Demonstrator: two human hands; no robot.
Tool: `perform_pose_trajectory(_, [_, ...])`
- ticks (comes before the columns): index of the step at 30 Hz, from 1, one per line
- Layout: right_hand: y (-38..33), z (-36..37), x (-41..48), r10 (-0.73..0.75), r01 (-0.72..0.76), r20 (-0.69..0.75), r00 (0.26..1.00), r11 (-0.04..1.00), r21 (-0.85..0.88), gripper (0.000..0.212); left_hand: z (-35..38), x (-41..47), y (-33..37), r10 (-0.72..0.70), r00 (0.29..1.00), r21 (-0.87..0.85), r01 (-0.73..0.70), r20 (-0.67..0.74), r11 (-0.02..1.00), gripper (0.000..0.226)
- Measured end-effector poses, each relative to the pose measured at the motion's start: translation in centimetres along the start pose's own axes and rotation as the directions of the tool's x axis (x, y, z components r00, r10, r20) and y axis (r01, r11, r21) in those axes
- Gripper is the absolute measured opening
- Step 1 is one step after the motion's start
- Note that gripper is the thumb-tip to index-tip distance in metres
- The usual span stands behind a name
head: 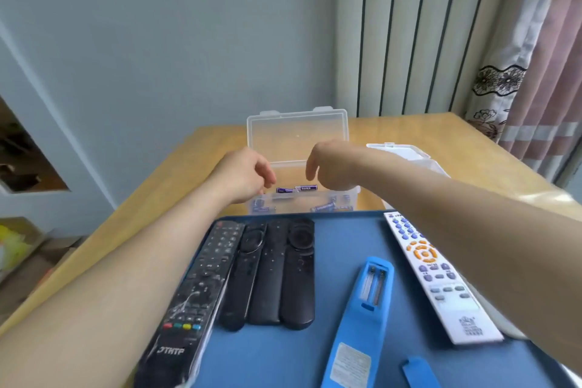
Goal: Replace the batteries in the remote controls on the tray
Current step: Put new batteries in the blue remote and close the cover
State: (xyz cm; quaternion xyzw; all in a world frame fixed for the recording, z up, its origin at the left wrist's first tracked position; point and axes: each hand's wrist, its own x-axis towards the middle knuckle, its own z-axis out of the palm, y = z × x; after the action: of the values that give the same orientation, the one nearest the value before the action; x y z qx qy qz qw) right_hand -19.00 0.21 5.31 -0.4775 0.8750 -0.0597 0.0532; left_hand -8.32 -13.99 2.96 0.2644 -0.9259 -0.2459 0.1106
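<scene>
Two purple batteries point(296, 189) end to end, long axis left-right, between loosely curled fingers of both hands, grip unclear.

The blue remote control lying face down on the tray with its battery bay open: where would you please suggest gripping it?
Grip the blue remote control across its long side edges, below the open bay, coming from above. It lies flat and narrow on the blue tray, with clear space on both sides.
</scene>
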Motion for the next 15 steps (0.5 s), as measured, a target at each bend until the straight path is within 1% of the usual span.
perform_pose_trajectory(2, [0.1, -0.2, 0.6, 0.018, -0.016, 0.010, 1.000, 0.992, -0.124, 0.039, -0.1, 0.5, 0.4, 0.044, 0.998, 0.057, -0.046, 0.045, 0.997, 0.040])
perform_pose_trajectory(5, [0.7, -0.4, 1.1, -0.025, 0.041, 0.062, 0.998, 0.960, -0.276, 0.039, 0.0, 1.3, 1.0, 0.087, 0.988, 0.171, -0.108, 0.124, 0.979, 0.042])
perform_pose_trajectory(7, [1.3, -0.3, 1.2, -0.047, 0.101, 0.142, 0.989, 0.912, -0.397, 0.037, 0.2, 1.7, 1.2, 0.089, 0.986, 0.312, -0.129, 0.139, 0.941, 0.044])
perform_pose_trajectory(9, [1.8, -0.1, 1.6, -0.047, 0.144, 0.202, 0.978, 0.855, -0.499, 0.033, 0.0, 2.0, 1.0, 0.106, 0.988, 0.469, -0.148, 0.116, 0.870, 0.039])
perform_pose_trajectory(10, [1.9, 0.0, 1.8, -0.043, 0.160, 0.229, 0.973, 0.836, -0.525, 0.033, -0.2, 2.1, 0.7, 0.109, 0.987, 0.535, -0.157, 0.121, 0.830, 0.037])
perform_pose_trajectory(12, [1.9, 0.1, 2.3, -0.037, 0.183, 0.267, 0.963, 0.816, -0.548, 0.034, -0.6, 2.5, 0.3, 0.075, 0.977, 0.610, -0.183, 0.198, 0.771, 0.036])
perform_pose_trajectory(15, [1.7, 0.2, 2.8, -0.052, 0.217, 0.302, 0.952, 0.810, -0.545, 0.039, -1.1, 2.9, -0.2, 0.004, 0.946, 0.607, -0.212, 0.324, 0.766, 0.037])
